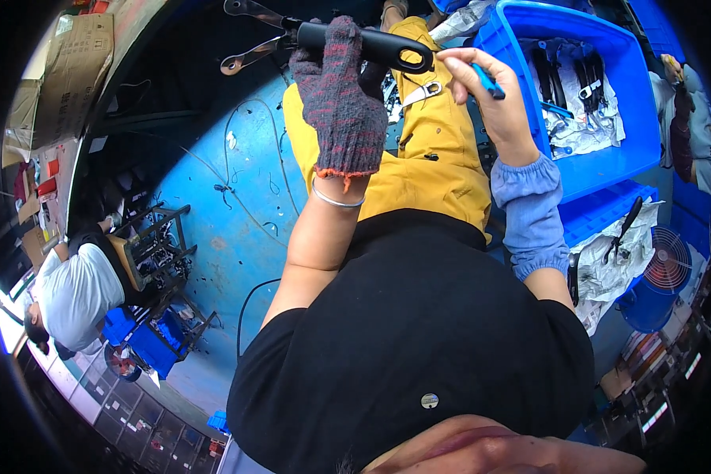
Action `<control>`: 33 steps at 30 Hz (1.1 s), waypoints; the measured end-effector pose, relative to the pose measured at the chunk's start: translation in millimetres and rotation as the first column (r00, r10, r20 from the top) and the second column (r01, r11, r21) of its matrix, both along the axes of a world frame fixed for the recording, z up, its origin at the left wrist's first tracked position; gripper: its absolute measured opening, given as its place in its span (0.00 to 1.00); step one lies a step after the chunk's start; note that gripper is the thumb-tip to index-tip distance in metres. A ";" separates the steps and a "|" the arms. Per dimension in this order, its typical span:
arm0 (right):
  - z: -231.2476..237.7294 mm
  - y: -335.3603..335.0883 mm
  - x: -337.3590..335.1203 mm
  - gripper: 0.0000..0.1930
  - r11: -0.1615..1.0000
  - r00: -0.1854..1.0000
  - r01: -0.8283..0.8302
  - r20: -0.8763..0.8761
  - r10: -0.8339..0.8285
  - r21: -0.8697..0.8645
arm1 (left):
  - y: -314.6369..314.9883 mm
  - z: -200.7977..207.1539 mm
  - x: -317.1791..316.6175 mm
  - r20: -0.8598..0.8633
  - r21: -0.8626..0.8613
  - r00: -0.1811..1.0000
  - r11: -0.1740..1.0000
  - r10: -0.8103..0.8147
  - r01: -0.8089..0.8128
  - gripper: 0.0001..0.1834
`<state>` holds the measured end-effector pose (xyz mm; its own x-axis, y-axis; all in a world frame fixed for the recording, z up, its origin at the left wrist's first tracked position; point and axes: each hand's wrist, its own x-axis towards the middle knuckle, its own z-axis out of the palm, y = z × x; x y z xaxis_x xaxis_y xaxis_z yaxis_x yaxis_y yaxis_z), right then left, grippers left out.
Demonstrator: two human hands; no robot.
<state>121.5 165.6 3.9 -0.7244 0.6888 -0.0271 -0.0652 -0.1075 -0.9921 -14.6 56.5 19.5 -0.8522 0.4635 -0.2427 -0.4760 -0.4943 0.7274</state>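
My left hand [336, 99], in a dark grey and red knitted glove, is closed round a long black handle [383, 49]. Two shiny metal prongs [253, 61] spread from the handle's left end, and an oval hole pierces its right end. My bare right hand [486, 91] is at that holed end, its fingertips touching or very near it. A slim blue tool [488, 81], possibly a trimming knife, is gripped in its fingers; its working tip is too small to make out. Below the handle, a flat metal piece with an opening [423, 95] shows against my yellow trousers [430, 154].
A blue crate [521, 24] at right holds paper and several black handles [591, 83]. Below it, crumpled paper [616, 253] lies under another black handle [626, 221], near a fan [667, 257]. Cables [233, 142] cross the blue floor. Another person [79, 280] sits at far left by a rack [162, 245].
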 end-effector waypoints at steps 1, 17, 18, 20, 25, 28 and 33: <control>3.0 -2.1 1.6 0.10 1.000 0.999 -0.019 0.049 0.020 -0.021 | 0.1 -2.9 0.1 -0.014 0.031 1.000 0.999 -0.012 0.013 0.26; 22.2 13.6 3.1 0.24 0.953 1.000 0.022 -0.027 -0.014 0.303 | -9.6 17.1 16.5 -0.133 -0.068 0.919 0.928 -0.372 0.366 0.22; 27.9 13.0 6.7 0.24 0.957 1.000 0.022 -0.025 -0.015 0.289 | -12.1 20.5 21.2 -0.101 -0.094 0.886 0.891 -0.452 0.444 0.21; 39.6 10.1 10.5 0.21 0.745 0.988 0.132 -0.148 -0.045 0.654 | -14.0 26.1 28.5 -0.152 -0.192 0.852 0.861 -0.501 0.472 0.21; 53.5 -20.1 13.7 0.09 0.892 0.964 0.183 -0.254 -0.080 0.413 | -16.2 28.7 35.2 -0.352 -0.290 0.762 0.837 -0.544 0.464 0.22; 54.0 -28.5 9.8 0.10 0.947 0.960 0.145 -0.274 -0.064 0.287 | -16.3 24.3 36.3 -0.401 -0.266 0.762 0.861 -0.508 0.434 0.23; 55.1 -30.3 8.5 0.11 0.949 0.970 0.145 -0.231 -0.080 0.279 | -17.6 19.1 40.7 -0.444 -0.172 0.785 0.901 -0.431 0.398 0.23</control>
